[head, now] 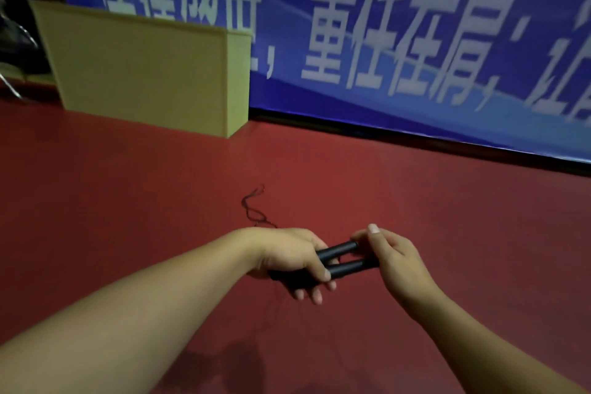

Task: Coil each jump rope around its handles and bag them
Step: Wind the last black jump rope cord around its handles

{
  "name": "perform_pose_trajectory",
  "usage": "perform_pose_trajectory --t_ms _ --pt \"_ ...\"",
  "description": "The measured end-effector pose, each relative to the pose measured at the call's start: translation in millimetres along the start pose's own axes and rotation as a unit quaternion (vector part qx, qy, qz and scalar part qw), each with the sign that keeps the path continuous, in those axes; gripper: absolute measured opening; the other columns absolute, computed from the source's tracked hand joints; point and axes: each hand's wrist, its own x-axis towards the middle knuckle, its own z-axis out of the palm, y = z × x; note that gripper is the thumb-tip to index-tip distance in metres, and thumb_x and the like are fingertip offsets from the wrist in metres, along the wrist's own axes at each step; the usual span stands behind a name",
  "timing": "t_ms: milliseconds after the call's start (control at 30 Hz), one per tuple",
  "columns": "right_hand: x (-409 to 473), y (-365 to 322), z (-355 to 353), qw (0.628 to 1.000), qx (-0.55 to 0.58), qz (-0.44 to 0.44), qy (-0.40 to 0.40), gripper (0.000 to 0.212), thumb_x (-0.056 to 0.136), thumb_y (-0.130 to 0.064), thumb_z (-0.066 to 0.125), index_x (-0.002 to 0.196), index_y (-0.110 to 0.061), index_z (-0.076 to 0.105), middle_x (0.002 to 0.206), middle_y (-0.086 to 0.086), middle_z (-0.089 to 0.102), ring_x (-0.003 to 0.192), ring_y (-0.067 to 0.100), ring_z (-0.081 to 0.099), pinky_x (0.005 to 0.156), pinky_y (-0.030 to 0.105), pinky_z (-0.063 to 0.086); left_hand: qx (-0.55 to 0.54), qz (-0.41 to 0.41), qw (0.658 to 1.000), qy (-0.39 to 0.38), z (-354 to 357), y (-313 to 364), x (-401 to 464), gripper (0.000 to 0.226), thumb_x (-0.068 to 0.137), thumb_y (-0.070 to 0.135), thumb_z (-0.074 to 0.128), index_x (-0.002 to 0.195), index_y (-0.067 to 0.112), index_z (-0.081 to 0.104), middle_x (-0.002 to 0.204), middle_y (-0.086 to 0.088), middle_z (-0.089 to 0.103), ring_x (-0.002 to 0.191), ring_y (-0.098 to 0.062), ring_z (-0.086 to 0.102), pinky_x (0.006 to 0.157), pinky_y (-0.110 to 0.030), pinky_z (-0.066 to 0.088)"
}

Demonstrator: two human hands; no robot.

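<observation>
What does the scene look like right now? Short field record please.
left hand: grips both black handles side by side
right hand: pinches the handles' far ends
rope: thin, loose on the red floor beyond the left hand, not yet coiled
box: cardboard, standing by the blue banner
bag: not in view

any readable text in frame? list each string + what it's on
"重任在肩" in large white characters on the blue banner along the back wall.
To the left of it on the same banner, about four more white characters, cropped at the top edge and partly hidden by the cardboard box: not reliably readable.
Right of it, characters cut by the frame edge and blurred: unreadable.
Cardboard box and black handles: no text visible.
</observation>
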Motion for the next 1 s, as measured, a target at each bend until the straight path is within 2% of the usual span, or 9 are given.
perform_pose_trajectory --t_ms 100,233,433,533,667,800,867,933,1000 --pt "-12.5 -13.6 -7.4 1.000 -0.005 -0.024 -0.002 0.036 0.100 -0.037 0.044 0.086 -0.019 0.072 0.089 -0.004 0.070 0.085 0.007 0.063 0.071 0.020 0.048 -0.012 0.010 0.998 -0.058 9.8 18.5 -8.9 0.015 0.096 -0.002 0.049 0.105 0.006 0.058 0.091 -0.003 0.070 0.068 -0.016 0.068 0.052 -0.023 0.055" --pt "-24.2 -21.5 -17.7 0.997 -0.027 -0.011 -0.067 0.061 0.095 -0.058 0.043 0.068 -0.006 0.057 0.062 0.001 0.049 0.059 0.011 0.044 0.061 0.032 0.036 -0.043 0.038 0.997 -0.043 22.0 19.3 -17.6 0.016 0.096 0.000 0.051 0.110 0.005 0.058 0.099 -0.013 0.069 0.068 -0.020 0.070 0.053 -0.026 0.057" --pt "-32.6 -25.8 -8.8 0.996 -0.025 0.057 -0.069 0.047 0.100 -0.041 0.045 0.075 -0.009 0.069 0.049 0.000 0.043 0.041 0.011 0.043 0.045 0.027 0.047 -0.101 0.045 0.993 0.033 14.1 11.1 -26.5 0.033 0.091 -0.001 0.063 0.121 0.011 0.056 0.104 -0.020 0.069 0.085 -0.034 0.072 0.061 -0.035 0.060" --pt "-28.9 -27.9 -3.5 0.995 0.008 0.085 -0.045 0.046 0.101 -0.044 0.041 0.082 -0.010 0.065 0.053 0.002 0.044 0.043 0.012 0.043 0.045 0.027 0.048 -0.152 0.029 0.986 0.057 6.6 14.9 -28.0 0.031 0.092 0.001 0.061 0.122 0.009 0.057 0.103 -0.018 0.070 0.084 -0.029 0.072 0.060 -0.029 0.058" --pt "-23.1 -28.8 -11.1 0.986 0.082 0.144 -0.007 0.045 0.101 -0.046 0.036 0.087 -0.012 0.061 0.061 0.003 0.044 0.048 0.012 0.042 0.051 0.030 0.052 -0.245 0.057 0.952 0.174 -2.5 22.8 -20.8 0.023 0.089 -0.003 0.062 0.108 0.010 0.067 0.089 -0.010 0.070 0.072 -0.018 0.066 0.065 -0.026 0.054" --pt "-14.9 -33.4 -15.5 0.985 0.099 0.137 0.025 0.045 0.102 -0.045 0.036 0.092 -0.009 0.062 0.061 0.002 0.047 0.049 0.012 0.044 0.053 0.030 0.053 -0.385 0.101 0.871 0.287 14.9 23.8 -3.7 0.013 0.087 0.000 0.066 0.098 0.007 0.065 0.083 -0.008 0.067 0.066 -0.012 0.067 0.058 -0.021 0.057" --pt "-12.1 -34.2 -14.8 0.985 0.095 0.139 0.039 0.046 0.102 -0.045 0.036 0.093 -0.007 0.061 0.064 0.003 0.048 0.053 0.014 0.046 0.053 0.030 0.053 -0.454 0.119 0.830 0.300 28.2 20.6 4.6 0.023 0.080 0.009 0.073 0.101 0.006 0.062 0.082 -0.009 0.066 0.062 -0.013 0.067 0.057 -0.023 0.058" --pt "-11.5 -35.5 -12.1 0.983 0.108 0.140 0.046 0.046 0.102 -0.044 0.037 0.091 -0.006 0.059 0.066 0.004 0.049 0.055 0.015 0.047 0.055 0.031 0.054 -0.472 0.109 0.830 0.275 43.8 15.7 8.1 0.045 0.067 0.019 0.079 0.106 0.006 0.060 0.092 -0.012 0.069 0.070 -0.018 0.071 0.060 -0.028 0.059" --pt "-11.1 -37.9 -7.0 0.982 0.123 0.134 0.050 0.046 0.102 -0.045 0.037 0.086 -0.007 0.058 0.068 0.005 0.050 0.056 0.016 0.049 0.056 0.033 0.055 -0.435 0.073 0.863 0.248 58.6 13.0 7.5 0.062 0.063 0.031 0.079 0.115 0.007 0.058 0.107 -0.013 0.072 0.089 -0.022 0.073 0.069 -0.033 0.058"
